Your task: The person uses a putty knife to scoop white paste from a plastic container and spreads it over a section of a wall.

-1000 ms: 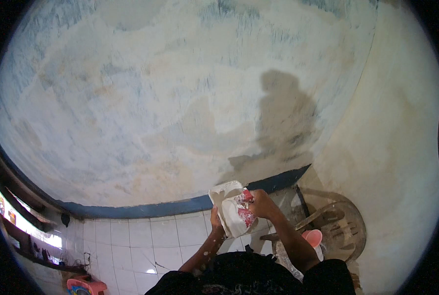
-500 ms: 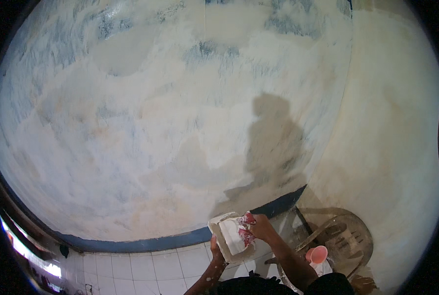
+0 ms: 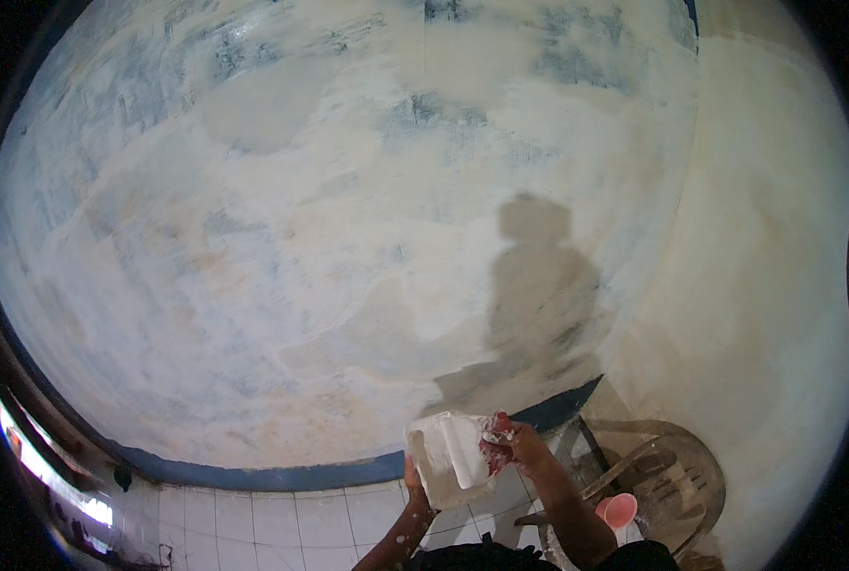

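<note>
My left hand (image 3: pixel 416 488) is closed around the side of a putty-crusted, pale rectangular tray (image 3: pixel 428 476), tilted in front of me. In my right hand (image 3: pixel 524 445) is a wide putty knife (image 3: pixel 497 440) with a red, putty-smeared handle. Its white-coated blade lies over the tray, along a thick ridge of white putty (image 3: pixel 459 451). Whether the blade touches the tray bottom I cannot tell. Ahead stands a large wall (image 3: pixel 348 247) coated unevenly in white, with bluish patches showing through and my shadow on it.
A dusty plastic chair (image 3: pixel 695 476) stands at the lower right, with a pink cup (image 3: pixel 618 511) by its seat. Dark blue skirting (image 3: pixel 282 478) runs along the wall's foot, above white floor tiles (image 3: pixel 320 519). A second, cream wall (image 3: pixel 767 257) meets the first at right.
The putty knife has moved slightly right across the tray, and a raised ridge of putty now shows along its blade. My left hand keeps its hold. The view has shifted slightly.
</note>
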